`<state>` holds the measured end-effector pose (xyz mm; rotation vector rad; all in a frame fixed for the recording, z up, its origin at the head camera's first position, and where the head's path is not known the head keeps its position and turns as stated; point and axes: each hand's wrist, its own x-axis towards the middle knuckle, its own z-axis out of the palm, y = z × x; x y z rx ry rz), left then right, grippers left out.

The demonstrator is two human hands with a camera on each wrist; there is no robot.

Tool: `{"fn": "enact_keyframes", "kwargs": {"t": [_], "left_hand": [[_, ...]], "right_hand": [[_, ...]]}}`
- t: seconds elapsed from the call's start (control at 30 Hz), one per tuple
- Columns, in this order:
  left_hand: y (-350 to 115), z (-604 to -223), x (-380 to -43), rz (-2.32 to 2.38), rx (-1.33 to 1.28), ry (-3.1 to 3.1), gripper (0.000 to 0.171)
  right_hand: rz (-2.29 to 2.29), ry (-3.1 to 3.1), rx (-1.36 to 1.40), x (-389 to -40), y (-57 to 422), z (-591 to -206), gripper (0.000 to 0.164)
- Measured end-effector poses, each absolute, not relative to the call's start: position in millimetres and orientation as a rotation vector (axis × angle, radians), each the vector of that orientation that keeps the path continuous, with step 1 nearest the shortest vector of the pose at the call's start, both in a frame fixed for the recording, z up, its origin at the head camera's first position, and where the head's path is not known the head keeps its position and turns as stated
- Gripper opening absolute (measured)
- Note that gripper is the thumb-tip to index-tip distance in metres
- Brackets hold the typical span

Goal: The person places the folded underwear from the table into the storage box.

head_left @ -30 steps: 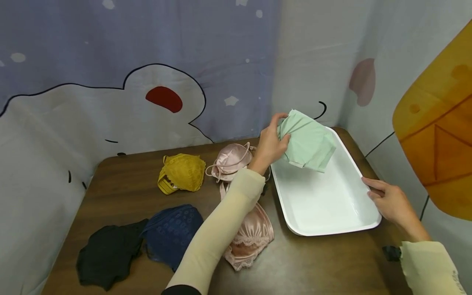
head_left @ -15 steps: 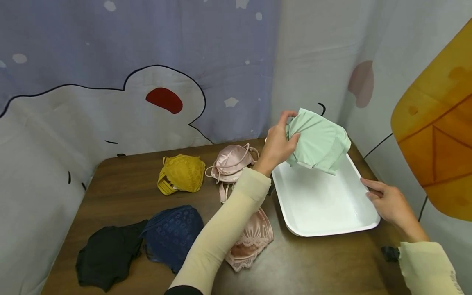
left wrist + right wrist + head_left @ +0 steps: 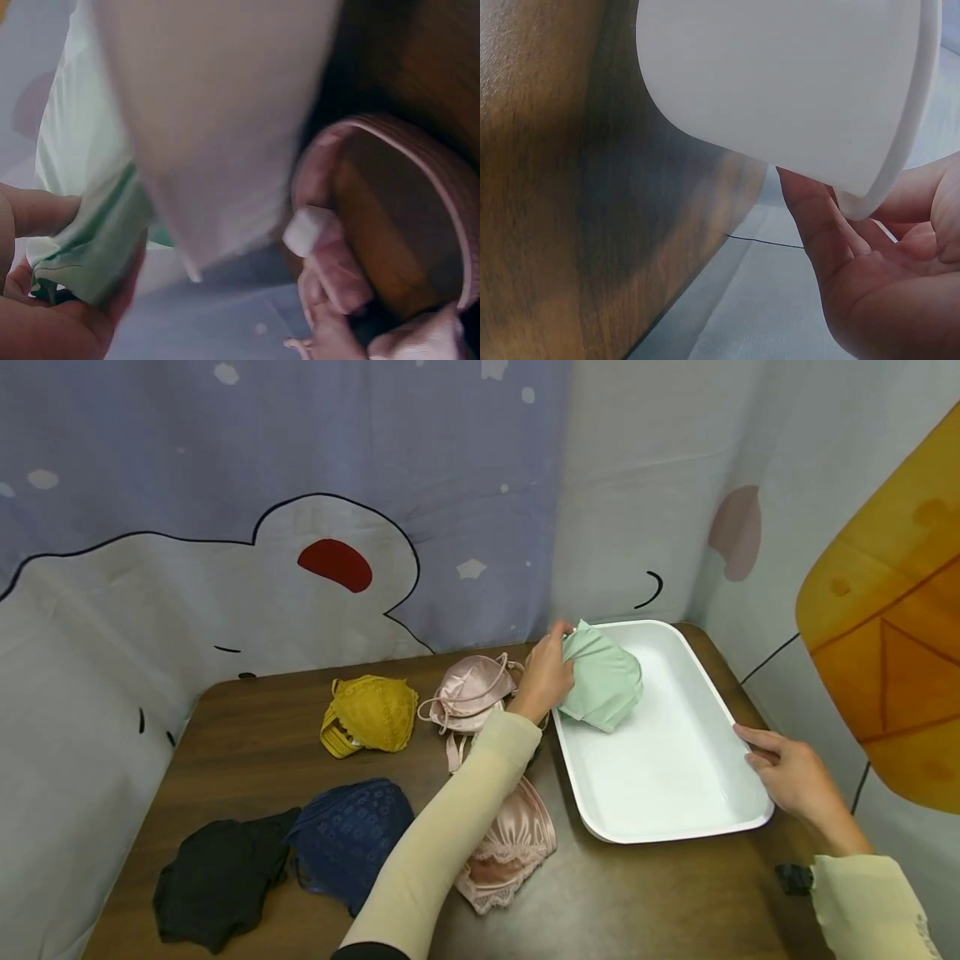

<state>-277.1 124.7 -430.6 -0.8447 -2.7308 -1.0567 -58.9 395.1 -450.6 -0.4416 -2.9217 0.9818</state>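
Observation:
My left hand (image 3: 546, 678) pinches a mint-green bra (image 3: 602, 681) by its left end. The bra is folded and smooth, over the far left part of a white rectangular tray (image 3: 667, 793); whether it touches the tray floor I cannot tell. In the left wrist view the thumb and fingers close on the green fabric (image 3: 82, 150), beside the tray's blurred wall. At the tray's right side my right hand (image 3: 797, 775) grips the rim, thumb above and fingers beneath, as the right wrist view shows (image 3: 885, 277).
Left of the tray lie a pale pink bra (image 3: 472, 685) and a satin pink one (image 3: 517, 835) partly behind my left forearm. A yellow bra (image 3: 375, 712), a navy lace bra (image 3: 352, 835) and a black garment (image 3: 221, 881) lie farther left. A printed curtain (image 3: 472, 510) backs the wooden table (image 3: 600, 893).
My left hand first carried the green bra slightly right above the tray, then brought it down and left into the tray's far left part. The right hand stays at the rim.

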Motion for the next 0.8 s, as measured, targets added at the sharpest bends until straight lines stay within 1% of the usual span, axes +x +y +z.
{"fn": "enact_keyframes", "kwargs": {"t": [0.23,0.53,0.67,0.8], "left_hand": [[127,-445,-282,-0.892,-0.749,-2.834,0.047],[124,-459,-288,-0.798,-0.657,-2.847,0.046],[119,-459,-292,-0.808,-0.673,-2.836,0.043],[109,-449,-295,-0.813,-0.703,-2.796,0.038]], "right_hand": [[0.996,-2.932,-0.467,-58,394,-448,0.043],[1.030,-2.941,-0.466,-57,393,-450,0.044],[1.038,-2.928,-0.487,-57,394,-451,0.044],[1.027,-2.915,-0.477,-58,393,-451,0.044]]}}
